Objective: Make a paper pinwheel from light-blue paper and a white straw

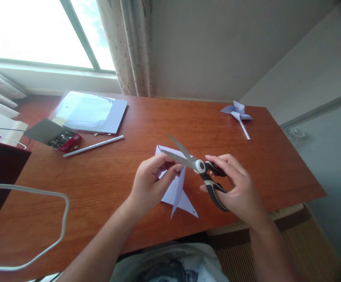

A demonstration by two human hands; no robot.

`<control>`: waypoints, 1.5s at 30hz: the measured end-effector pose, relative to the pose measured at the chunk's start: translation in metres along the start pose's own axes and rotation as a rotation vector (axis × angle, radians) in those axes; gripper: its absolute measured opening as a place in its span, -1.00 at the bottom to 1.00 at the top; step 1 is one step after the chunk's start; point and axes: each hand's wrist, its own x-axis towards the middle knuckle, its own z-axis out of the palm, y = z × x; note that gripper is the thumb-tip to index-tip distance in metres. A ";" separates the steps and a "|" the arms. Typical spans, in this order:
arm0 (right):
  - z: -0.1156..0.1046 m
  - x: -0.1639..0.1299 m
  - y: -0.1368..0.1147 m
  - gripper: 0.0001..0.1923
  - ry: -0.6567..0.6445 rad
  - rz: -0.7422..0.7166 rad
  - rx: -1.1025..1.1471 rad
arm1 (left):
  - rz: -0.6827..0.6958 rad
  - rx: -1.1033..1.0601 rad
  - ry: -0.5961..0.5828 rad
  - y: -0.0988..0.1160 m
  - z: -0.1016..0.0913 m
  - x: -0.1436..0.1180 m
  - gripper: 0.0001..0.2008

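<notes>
My right hand (pixel 236 186) has its fingers through the black handles of a pair of scissors (pixel 200 166), whose blades are spread apart and point left. Pinched in my left hand (pixel 154 178) is a white sheet of paper (pixel 176 192) with cut, partly folded flaps hanging toward me. A small dark dot marks one lower corner, and a red line shows near the top corner. The scissor blades cross over the paper's upper part, close to my left fingertips. My left fingers hide part of the sheet.
A paper pinwheel (pixel 237 111) on a stick lies at the back right of the wooden table (pixel 100 203). At the back left are a stack of white sheets (pixel 91 111), an open box of small metal pins (pixel 63 139) and a white paper stick (pixel 94 146). A white cable (pixel 66 207) loops at left.
</notes>
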 end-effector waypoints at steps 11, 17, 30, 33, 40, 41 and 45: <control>0.021 0.007 0.047 -0.49 0.188 0.275 0.211 | -0.058 0.015 0.071 -0.001 0.002 0.003 -0.93; 0.028 0.006 0.076 -0.48 0.169 0.310 -0.095 | -0.034 0.076 0.083 -0.005 0.002 0.004 -0.93; 0.028 0.006 0.072 -0.63 0.230 0.273 -0.549 | -0.091 0.006 0.077 -0.011 0.003 0.003 -0.95; 0.024 0.005 0.051 -0.67 0.301 0.209 -0.486 | -0.083 0.017 0.099 -0.013 0.003 0.004 -0.91; 0.053 0.011 -0.016 -0.75 0.136 0.008 0.069 | -0.076 0.045 0.115 -0.015 0.000 0.005 -0.90; 0.059 0.013 -0.018 -0.80 0.140 0.002 0.084 | -0.074 0.047 0.109 -0.014 0.000 0.005 -0.90; 0.070 0.020 -0.017 -0.88 0.190 0.091 0.195 | -0.054 0.075 0.080 -0.013 -0.001 0.005 -0.91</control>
